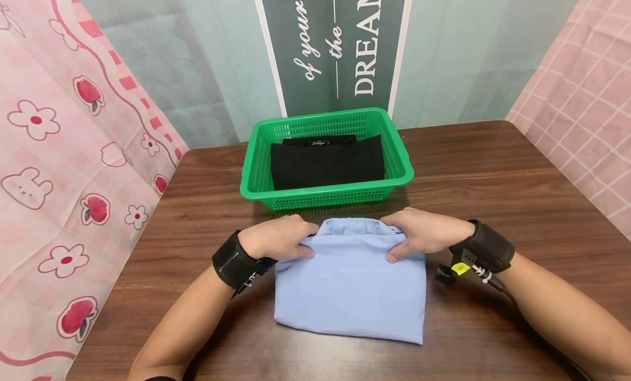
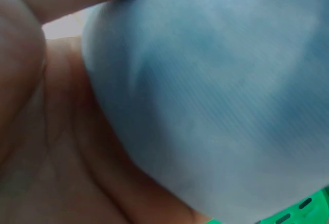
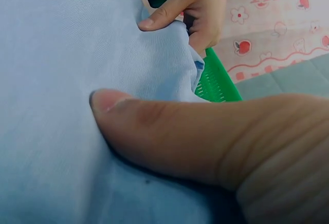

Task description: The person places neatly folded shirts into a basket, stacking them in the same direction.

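A light blue folded garment (image 1: 350,288) with a gathered elastic edge at its far side is in front of the person. The left hand (image 1: 281,237) grips its far left corner, thumb on top and fingers beneath. At the far right corner the right hand (image 1: 419,231) holds it the same way, its thumb (image 3: 159,131) lying along the cloth in the right wrist view. Blue fabric (image 2: 216,95) fills most of the left wrist view, against the left palm. The garment's near edge hangs toward the person, wide and nearly straight.
Beyond the garment stands a green plastic basket (image 1: 325,194) holding folded black clothing (image 1: 327,165). Both wrists wear black straps with small cameras and cables. The brown wooden table (image 1: 473,167) meets a patterned pink curtain (image 1: 89,151) at left and a pink tiled surface (image 1: 586,113) at right.
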`<state>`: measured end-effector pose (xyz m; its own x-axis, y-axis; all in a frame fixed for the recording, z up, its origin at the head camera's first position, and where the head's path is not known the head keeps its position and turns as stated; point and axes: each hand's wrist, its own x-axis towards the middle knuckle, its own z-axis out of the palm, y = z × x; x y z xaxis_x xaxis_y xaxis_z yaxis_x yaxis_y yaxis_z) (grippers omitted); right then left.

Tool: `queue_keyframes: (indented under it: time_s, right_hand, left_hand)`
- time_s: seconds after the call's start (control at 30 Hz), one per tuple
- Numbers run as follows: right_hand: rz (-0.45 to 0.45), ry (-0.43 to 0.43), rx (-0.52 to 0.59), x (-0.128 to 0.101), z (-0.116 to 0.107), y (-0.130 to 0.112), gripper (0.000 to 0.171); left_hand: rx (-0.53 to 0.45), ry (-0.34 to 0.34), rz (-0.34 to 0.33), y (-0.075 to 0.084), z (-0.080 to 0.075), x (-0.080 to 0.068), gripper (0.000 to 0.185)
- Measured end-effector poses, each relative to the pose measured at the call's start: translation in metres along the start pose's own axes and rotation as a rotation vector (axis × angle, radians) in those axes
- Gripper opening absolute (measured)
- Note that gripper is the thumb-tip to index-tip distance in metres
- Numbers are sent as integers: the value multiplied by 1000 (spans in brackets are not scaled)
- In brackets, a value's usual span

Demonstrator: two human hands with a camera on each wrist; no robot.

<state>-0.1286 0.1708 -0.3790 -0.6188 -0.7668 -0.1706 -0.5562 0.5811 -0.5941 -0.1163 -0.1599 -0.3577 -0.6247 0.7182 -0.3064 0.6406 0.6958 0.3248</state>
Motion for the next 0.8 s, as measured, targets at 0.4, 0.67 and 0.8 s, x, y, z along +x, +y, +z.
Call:
queue_keyframes:
  time_s: [0.4, 0.67, 0.8]
  right_hand:
    - [-57, 2, -5, -4, -6, -3, 35]
    - [-58, 30, -53, -6, -11, -9, 28]
    - [-49, 80, -99, -6, -10, -10, 24]
  left_hand:
    - [-2, 34, 18, -1, 0, 1, 15]
    - [87, 109, 8, 4, -3, -3, 17]
    - [149, 178, 3, 7, -4, -7, 18]
